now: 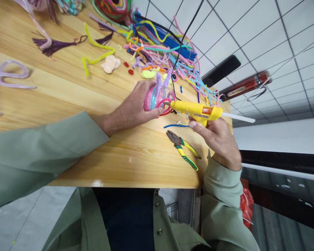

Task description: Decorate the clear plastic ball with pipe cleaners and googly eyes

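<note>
Pink craft piece over the bench, apparently being glued
Left grip clasps it, right grip holds the yellow glue gun, nozzle by a pink loop; steady aim seems needed next.

A craft workspace: pliers lie on the table, a glue gun is above it, pipe cleaners are heaped on its far side, white tiles beyond.

Your head-mounted camera looks forward and down at close range over your left hand, right hand and the wooden table.
</note>
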The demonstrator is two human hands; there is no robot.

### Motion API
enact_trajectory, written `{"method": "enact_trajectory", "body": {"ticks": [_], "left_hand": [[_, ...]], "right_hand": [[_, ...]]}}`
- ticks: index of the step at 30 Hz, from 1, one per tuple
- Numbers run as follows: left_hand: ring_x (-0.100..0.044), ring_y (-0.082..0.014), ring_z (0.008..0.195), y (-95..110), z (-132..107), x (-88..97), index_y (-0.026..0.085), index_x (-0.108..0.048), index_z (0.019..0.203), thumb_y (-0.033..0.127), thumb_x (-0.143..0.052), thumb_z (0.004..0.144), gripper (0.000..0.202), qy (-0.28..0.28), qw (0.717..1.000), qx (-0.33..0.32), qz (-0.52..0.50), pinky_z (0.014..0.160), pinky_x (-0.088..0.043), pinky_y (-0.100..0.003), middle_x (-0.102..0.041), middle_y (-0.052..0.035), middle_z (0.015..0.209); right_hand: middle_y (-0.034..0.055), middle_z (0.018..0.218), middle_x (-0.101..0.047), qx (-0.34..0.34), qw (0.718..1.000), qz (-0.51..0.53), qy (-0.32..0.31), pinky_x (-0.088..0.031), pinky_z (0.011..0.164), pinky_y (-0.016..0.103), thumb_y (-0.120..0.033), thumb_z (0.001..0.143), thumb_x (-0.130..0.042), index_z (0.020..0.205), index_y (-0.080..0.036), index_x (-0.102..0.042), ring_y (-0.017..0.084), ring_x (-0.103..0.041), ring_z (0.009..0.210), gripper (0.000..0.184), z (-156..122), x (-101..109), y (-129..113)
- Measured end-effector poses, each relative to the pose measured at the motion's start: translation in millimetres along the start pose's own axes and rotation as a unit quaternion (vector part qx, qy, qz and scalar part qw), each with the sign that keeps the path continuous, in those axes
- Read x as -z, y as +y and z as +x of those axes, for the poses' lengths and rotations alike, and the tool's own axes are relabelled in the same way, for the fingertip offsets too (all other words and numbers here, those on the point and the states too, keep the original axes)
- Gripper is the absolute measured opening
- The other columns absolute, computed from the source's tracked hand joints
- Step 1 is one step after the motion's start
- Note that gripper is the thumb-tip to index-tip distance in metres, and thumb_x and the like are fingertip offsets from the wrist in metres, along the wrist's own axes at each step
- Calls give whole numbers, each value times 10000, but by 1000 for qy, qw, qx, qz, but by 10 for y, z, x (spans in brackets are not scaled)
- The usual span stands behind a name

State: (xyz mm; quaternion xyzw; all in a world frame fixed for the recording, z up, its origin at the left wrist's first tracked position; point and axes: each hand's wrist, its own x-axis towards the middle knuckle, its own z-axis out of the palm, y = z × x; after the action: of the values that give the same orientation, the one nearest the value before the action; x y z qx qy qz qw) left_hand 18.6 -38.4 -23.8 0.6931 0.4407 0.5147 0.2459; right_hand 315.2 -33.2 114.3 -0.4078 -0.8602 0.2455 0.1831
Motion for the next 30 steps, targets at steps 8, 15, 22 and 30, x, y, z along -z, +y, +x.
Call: {"method": "enact_trajectory", "body": {"ticks": [8,15,22,30], "left_hand": [[-576,-439,1541,57,-4,23,228,-534,1591,780,-778,1008,839,-11,1000,15,10,1362,-477,-632,-657,-173,1537],[-591,-426,1530,36,1,16,226,-539,1581,739,-799,999,818,-8,1000,13,16,1364,-482,-621,-652,-175,1566],[-594,-419,1524,47,2,12,228,-531,1592,653,-823,997,787,-9,999,18,27,1352,-502,-613,-649,-172,1583],[-596,-423,1528,88,0,30,208,-526,1583,543,-832,991,746,-16,998,35,48,1353,-499,-602,-641,-170,1556]], "right_hand": [[33,987,-836,5,1000,20,4,-674,812,429,-714,1038,-808,1059,-290,-814,259,-766,841,425,2,-4,20],[42,1059,-860,-12,998,65,-9,-696,913,472,-687,1065,-790,1105,-296,-845,284,-814,951,396,-8,1,59],[40,971,-836,-55,989,139,20,-695,883,421,-719,975,-884,1015,-271,-849,245,-786,898,451,-1,7,13],[32,955,-840,-85,959,263,67,-656,705,386,-696,863,-985,958,-287,-836,187,-675,684,445,71,75,-20]]}}
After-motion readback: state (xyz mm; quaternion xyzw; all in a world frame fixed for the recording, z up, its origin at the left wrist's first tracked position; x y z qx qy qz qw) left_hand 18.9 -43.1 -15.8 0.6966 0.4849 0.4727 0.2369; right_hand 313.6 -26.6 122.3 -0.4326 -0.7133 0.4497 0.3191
